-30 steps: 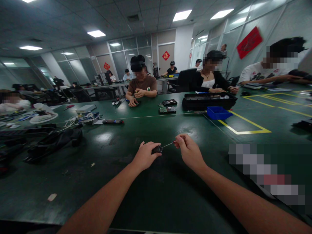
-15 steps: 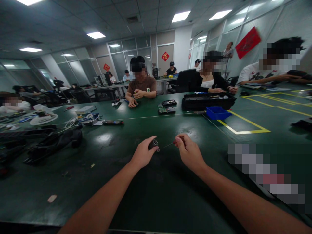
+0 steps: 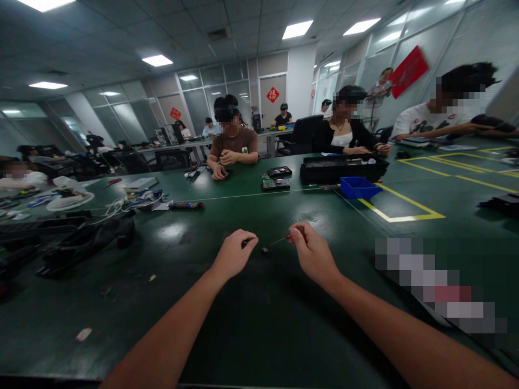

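Observation:
My right hand (image 3: 310, 246) is closed round the handle of a thin screwdriver (image 3: 278, 241), with red showing near the base of its shaft. The shaft points left and down. At its tip is a small dark piece with a shiny spot (image 3: 265, 249); whether it is on the tip or lies on the table I cannot tell. My left hand (image 3: 237, 249) is curled shut, thumb and fingers together, a little left of that piece. Part of a dark round part (image 3: 245, 243) shows inside its grip; the fingers hide most of it.
Green table (image 3: 243, 346). Ahead lie hard drives (image 3: 276, 183), a long black housing (image 3: 344, 170) and a blue bin (image 3: 360, 187). To the left are a dark marker-like tool (image 3: 186, 205), cables (image 3: 115, 208) and black parts (image 3: 91, 243). Co-workers (image 3: 233, 143) sit across the table.
My left hand has turned and closed further, so the round part's open end no longer shows. The small piece now sits apart from that hand, at the screwdriver tip. My right hand barely moved.

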The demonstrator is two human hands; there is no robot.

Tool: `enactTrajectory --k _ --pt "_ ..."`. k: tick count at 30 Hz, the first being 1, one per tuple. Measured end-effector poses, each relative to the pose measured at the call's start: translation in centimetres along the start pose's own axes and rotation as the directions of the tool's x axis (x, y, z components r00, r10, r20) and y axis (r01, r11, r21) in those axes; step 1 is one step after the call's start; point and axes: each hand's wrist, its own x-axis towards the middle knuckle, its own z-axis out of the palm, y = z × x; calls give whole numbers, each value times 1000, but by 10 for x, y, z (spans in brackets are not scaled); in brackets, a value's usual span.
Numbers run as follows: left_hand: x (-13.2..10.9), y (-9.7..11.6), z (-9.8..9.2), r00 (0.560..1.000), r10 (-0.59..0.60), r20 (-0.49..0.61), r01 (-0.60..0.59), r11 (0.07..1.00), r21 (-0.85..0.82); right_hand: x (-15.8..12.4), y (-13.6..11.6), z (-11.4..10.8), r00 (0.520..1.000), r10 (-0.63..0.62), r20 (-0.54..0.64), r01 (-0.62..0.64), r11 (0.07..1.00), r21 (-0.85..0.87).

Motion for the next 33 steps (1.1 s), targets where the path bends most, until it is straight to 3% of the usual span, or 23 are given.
enactTrajectory --k 2,6,11,15,18,20,24,26,28,33 --pt "-2 3 5 995 63 76 -75 983 168 0 0 0 1000 0 0 0 1000 3" --pt "0 7 18 979 44 197 -121 910 396 0 -1 0 1000 3 -5 -3 1000 2" --pt "5 3 20 971 35 236 -139 887 440 0 -3 -2 1000 2 -10 -2 1000 -4" --pt "8 -3 9 992 -18 124 -2 988 156 0 -2 -2 1000 1 6 -1 1000 5" --pt "11 -3 -2 991 -131 40 137 971 -194 0 -1 -2 1000 1 6 -1 1000 17" --pt "12 0 -12 975 -224 0 201 874 -442 1 0 -2 1000 0 6 0 1000 24" --pt "12 -1 -44 913 -408 -25 213 525 -824 1 1 -2 1000 4 13 -5 999 37" --pt "9 -8 -64 875 -482 -43 169 387 -907 1 1 -2 1000 10 19 -10 999 38" --pt "4 -21 -85 833 -546 -85 124 335 -934 1 1 -2 999 16 29 -17 999 42" --pt "-22 -62 -141 683 -687 -248 102 427 -899 1 2 0 998 29 47 -32 997 63"
